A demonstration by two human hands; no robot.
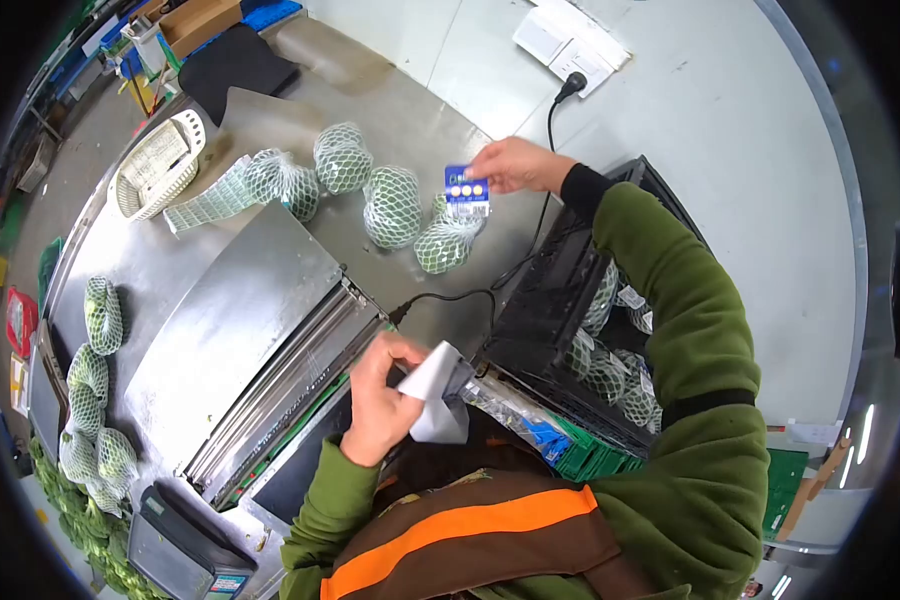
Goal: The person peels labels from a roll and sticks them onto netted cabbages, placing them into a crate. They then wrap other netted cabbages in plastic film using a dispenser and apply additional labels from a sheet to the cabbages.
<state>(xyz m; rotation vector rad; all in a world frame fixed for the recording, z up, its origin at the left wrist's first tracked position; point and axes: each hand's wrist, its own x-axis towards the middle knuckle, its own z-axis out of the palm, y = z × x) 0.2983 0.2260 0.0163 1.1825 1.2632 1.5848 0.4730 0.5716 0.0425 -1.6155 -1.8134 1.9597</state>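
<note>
My right hand (515, 165) reaches across the steel table, fingers and thumb pinching the top of a blue-and-white label tag (467, 190). The tag overlaps a white mesh bag of green produce (443, 248) just below it. More mesh bags (392, 207) lie in a row to its left, the farthest trailing a flat length of netting (210, 197). Close to my body, my left hand (378, 395) is closed on a folded white paper strip (437, 392), blurred at its lower end. A metal-topped machine (235, 335) stands beyond that hand.
At right, a black crate (530, 325) holds several tagged mesh bags. A black power cord (450, 295) runs between machine and wall outlet (585, 65). At left are a cream basket (158, 167), netted produce (87, 385), a scale (180, 545) and loose broccoli (65, 515).
</note>
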